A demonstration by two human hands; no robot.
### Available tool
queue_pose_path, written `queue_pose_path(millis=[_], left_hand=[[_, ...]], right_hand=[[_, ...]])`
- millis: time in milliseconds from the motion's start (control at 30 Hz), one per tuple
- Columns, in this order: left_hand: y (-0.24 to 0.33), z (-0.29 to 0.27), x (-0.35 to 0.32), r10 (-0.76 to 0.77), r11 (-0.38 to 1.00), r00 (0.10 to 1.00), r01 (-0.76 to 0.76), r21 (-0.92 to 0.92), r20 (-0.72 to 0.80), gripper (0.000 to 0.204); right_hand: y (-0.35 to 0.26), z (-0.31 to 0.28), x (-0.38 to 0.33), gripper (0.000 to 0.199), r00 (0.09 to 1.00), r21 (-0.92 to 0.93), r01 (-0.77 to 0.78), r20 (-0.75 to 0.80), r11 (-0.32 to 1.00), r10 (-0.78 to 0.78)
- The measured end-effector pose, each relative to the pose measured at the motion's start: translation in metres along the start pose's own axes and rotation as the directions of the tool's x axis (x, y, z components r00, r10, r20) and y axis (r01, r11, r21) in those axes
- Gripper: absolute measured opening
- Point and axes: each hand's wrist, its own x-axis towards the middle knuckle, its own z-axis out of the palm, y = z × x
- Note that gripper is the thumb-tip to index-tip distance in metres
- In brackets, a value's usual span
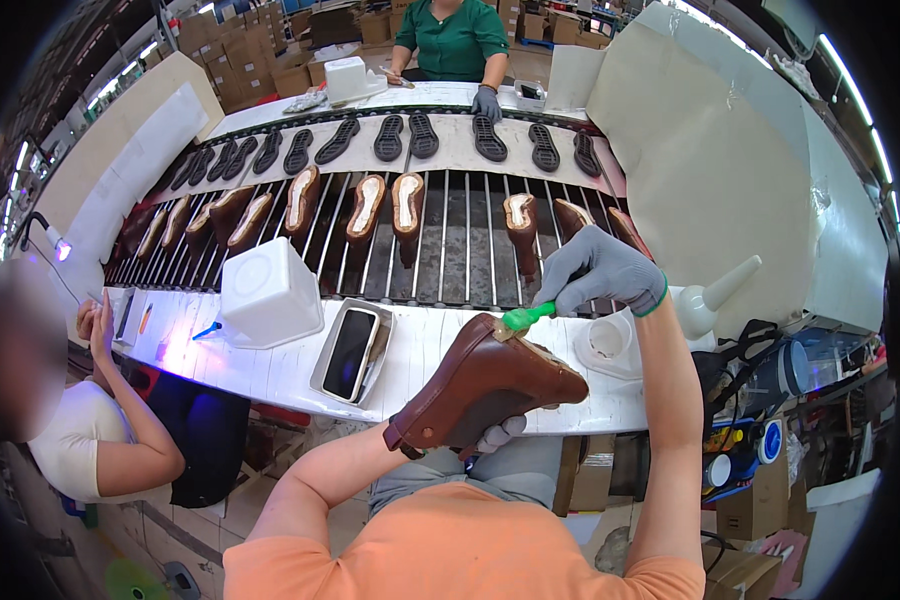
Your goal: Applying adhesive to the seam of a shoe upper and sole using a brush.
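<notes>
A brown leather ankle boot [460, 375] hangs upside down over the near table edge, its bare underside tilted up. My left hand [500, 434], in a grey glove, is closed round it from below; the boot hides much of that hand. Gloved in grey too, my right hand [605, 270] pinches a green-handled brush [528, 316]. The brush end touches the boot's underside at the heel, where a pale, wet-looking coating shows. Just right of the boot stands a white round tub [610, 343], beside a white bottle with a long spout [715, 298].
Upturned brown boots [367, 208] stand along a conveyor of metal rods [450, 235]. Black soles [388, 138] lie on the belt beyond. A white box [270, 292] and a tray holding a phone [351, 352] sit left. People work opposite [450, 40] and at my left [100, 440].
</notes>
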Motion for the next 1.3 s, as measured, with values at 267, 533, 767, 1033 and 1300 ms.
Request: queue_pose_path(millis=[267, 533, 767, 1033, 1300], left_hand=[[-0.048, -0.015, 0.006, 0.026, 0.841, 0.984, 0.075, -0.537, 0.178, 0.034], [-0.019, 0.002, 0.000, 0.380, 0.887, 0.925, -0.361, 0.289, -0.009, 0.031], [-0.072, -0.070, 0.060, 0.651, 0.757, 0.649, -0.513, 0.405, -0.395, 0.022], [-0.061, -0.060, 0.038, 0.509, 0.859, 0.828, -0.471, 0.201, -0.235, 0.026], [-0.049, -0.038, 0.026, 0.481, 0.810, 0.794, -0.565, -0.159, -0.370, 0.044]], right_hand=[[0.008, 0.000, 0.004, 0.031, 0.990, 0.098, -0.066, 0.132, 0.993, 0.053], [0.026, -0.019, -0.027, 0.030, 0.989, -0.019, -0.120, 0.084, 0.993, 0.121], [-0.005, 0.008, -0.045, 0.025, 0.965, -0.158, 0.114, -0.218, 0.981, -0.147], [-0.012, 0.022, -0.039, 0.027, 0.964, -0.247, 0.027, -0.251, 0.969, -0.091], [-0.009, 0.027, -0.046, 0.027, 0.968, -0.294, 0.075, -0.208, 0.953, -0.140]])
